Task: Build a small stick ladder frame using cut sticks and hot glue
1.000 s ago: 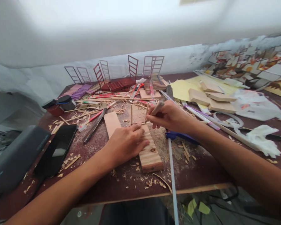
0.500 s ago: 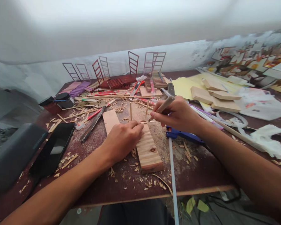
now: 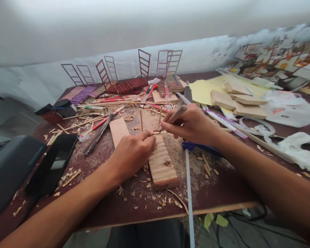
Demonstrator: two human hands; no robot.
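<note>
At centre frame my right hand (image 3: 188, 121) grips a beige-handled craft knife (image 3: 178, 113), its tip at a thin wooden stick (image 3: 163, 132) across the wooden block (image 3: 162, 156) — my left hand's (image 3: 134, 150) pinch is hidden; I can't tell.

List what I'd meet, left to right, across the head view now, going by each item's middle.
Dark grey box → black phone → dark blade → left hand → ridged wooden block → right hand holding a tan-handled tool → crumpled white tissue.
</note>
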